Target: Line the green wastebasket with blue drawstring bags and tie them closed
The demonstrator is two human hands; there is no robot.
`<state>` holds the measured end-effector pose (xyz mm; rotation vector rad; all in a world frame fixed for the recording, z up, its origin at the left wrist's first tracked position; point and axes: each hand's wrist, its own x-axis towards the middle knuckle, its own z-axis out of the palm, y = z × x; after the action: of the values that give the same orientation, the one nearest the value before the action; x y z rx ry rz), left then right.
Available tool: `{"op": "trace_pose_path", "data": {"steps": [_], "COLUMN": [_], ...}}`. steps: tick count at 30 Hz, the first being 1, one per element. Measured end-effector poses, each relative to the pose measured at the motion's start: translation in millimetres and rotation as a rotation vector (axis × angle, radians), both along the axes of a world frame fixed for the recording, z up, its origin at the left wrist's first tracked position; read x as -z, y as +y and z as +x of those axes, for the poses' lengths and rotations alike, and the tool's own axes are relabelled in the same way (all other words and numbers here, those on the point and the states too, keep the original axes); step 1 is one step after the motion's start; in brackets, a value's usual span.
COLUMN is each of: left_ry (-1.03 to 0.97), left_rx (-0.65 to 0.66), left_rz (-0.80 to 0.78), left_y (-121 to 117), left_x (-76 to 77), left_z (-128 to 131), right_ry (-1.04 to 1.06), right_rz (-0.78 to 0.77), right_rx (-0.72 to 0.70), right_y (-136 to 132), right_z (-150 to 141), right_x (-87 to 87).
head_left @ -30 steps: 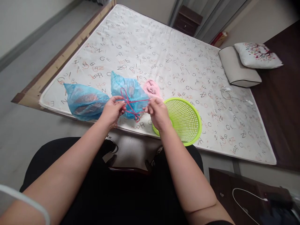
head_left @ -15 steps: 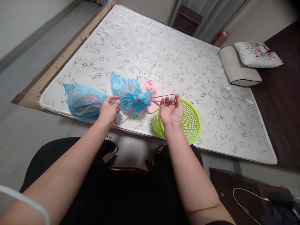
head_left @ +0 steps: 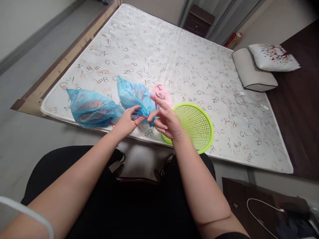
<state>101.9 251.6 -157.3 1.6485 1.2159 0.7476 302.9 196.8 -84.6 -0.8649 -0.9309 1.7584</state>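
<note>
A thin red string runs short between my two hands, at the gathered neck of a blue plastic bag. My left hand pinches the string on the left side, its fingers pointing at the bag. From the right, my right hand grips the string with a fingertip and thumb low down, while its upper fingers stretch out. Whether the string is knotted there is hidden by the fingers. A second blue plastic bag with something brownish inside lies left of my left hand; a bit of red string shows at its neck.
A lime-green mesh basket lies tipped by my right wrist. Behind my right hand is a folded pink cloth. All rest on a letter-print mattress. Pillows lie at the far right, near a coiled white cable.
My hands have come closer together; the string, stretched wide between them before, now spans a short gap. My right hand moved left, off the basket's rim, and turned from palm-up.
</note>
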Motion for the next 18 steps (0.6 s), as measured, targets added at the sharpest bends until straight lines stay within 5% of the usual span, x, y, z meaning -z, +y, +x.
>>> {"op": "trace_pose_path", "data": {"steps": [6, 9, 14, 18], "left_ry": [-0.105, -0.155, -0.588, -0.749], "left_rx": [0.159, -0.087, -0.603, -0.756], "left_rz": [0.007, -0.077, -0.31, -0.327], "left_y": [-3.9, 0.8, 18.8, 23.8], "left_x": [-10.2, -11.4, -8.1, -14.3], "left_z": [0.2, -2.2, -13.4, -16.6], "right_ry": [0.171, 0.192, 0.205, 0.223], "right_rz": [0.028, -0.013, -0.162, -0.147], "right_rx": [-0.258, -0.133, 0.276, 0.367], "right_y": [-5.3, -1.0, 7.7, 10.8], "right_z": [-4.9, 0.4, 15.8, 25.7], "right_x": [5.0, 7.3, 7.3, 7.3]}}
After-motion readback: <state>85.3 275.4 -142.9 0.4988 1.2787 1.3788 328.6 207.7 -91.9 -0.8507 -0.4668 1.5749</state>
